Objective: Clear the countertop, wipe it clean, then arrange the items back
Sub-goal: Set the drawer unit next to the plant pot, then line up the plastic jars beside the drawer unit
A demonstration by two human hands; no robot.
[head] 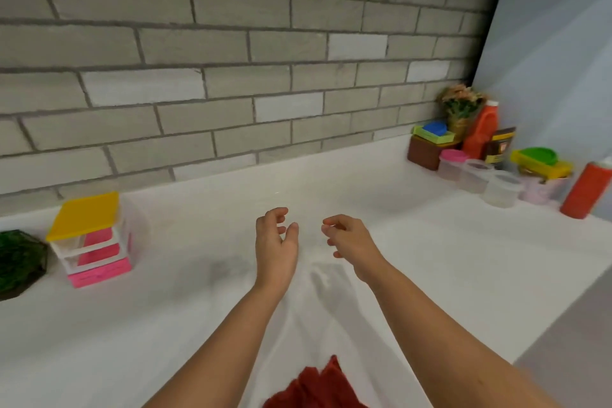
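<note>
Below both empty hands (left hand [276, 250], right hand [347, 242]), red cloth [318, 387].

Head cam, fwd/down, close over countertop [430, 275], brick wall [231, 43] behind.

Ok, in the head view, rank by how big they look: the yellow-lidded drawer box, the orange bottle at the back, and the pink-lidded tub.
1. Drawer box, largest, though it is nearer the camera.
2. Orange bottle.
3. Pink-lidded tub, smallest.
</note>
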